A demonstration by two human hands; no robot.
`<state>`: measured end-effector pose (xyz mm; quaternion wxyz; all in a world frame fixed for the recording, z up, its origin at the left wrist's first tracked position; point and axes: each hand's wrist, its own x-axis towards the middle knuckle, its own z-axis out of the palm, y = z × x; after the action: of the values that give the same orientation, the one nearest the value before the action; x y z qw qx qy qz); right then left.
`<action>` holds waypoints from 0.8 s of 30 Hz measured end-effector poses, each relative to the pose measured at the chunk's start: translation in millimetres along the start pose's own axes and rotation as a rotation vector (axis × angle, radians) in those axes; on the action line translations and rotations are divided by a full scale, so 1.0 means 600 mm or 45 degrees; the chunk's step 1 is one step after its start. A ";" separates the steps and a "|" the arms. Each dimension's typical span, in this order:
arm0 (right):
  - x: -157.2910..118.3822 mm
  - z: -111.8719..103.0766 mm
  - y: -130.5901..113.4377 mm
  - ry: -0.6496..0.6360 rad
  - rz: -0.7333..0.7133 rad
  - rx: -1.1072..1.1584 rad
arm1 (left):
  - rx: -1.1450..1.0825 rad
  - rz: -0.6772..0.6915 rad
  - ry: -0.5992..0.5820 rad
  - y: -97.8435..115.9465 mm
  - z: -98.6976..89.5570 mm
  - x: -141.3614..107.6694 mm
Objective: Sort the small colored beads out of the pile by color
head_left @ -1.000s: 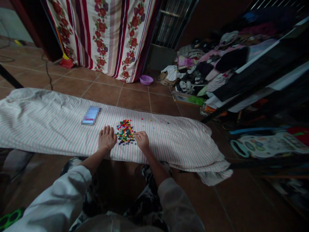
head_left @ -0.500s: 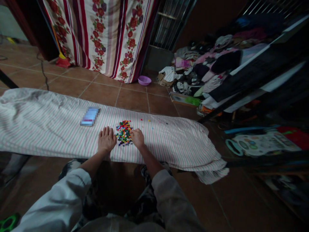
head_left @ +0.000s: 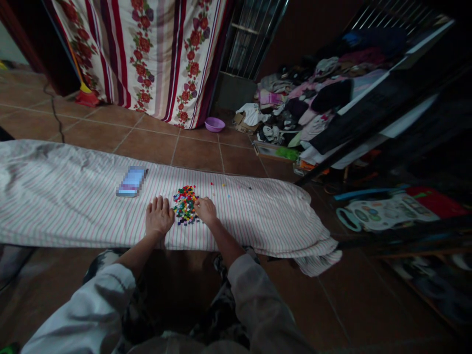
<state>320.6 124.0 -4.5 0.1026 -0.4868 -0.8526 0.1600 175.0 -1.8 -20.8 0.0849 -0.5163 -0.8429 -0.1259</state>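
Head view showed the right hand (head_left: 207, 210) moved inward to the right side of the colourful pile (head_left: 183, 206), midway between the near and far edges of the desk (head_left: 258, 219), bringing pieces within reach. Its fingers curled, grip unclear; the left hand (head_left: 159, 216) lay flat, fingers extended.

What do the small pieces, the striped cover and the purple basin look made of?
Small pieces: probably plastic; bright solid colours, finish too small to judge. Striped cover: cloth, matte, with soft wrinkles and folds. Purple basin: likely plastic, smooth-looking, one even colour.
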 end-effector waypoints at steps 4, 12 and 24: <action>-0.004 0.002 0.003 0.027 -0.041 0.005 | 0.003 -0.010 -0.011 0.001 -0.001 0.001; -0.018 0.002 0.010 0.158 -0.053 0.156 | 0.011 0.007 0.005 0.000 -0.002 0.000; -0.042 -0.006 0.152 0.476 0.122 0.405 | 0.018 0.001 -0.007 0.001 -0.003 0.000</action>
<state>407.2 146.5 -35.5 0.3261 -0.5254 -0.7589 0.2041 175.7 -2.1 -18.9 0.0862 -0.5164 -0.8437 -0.1184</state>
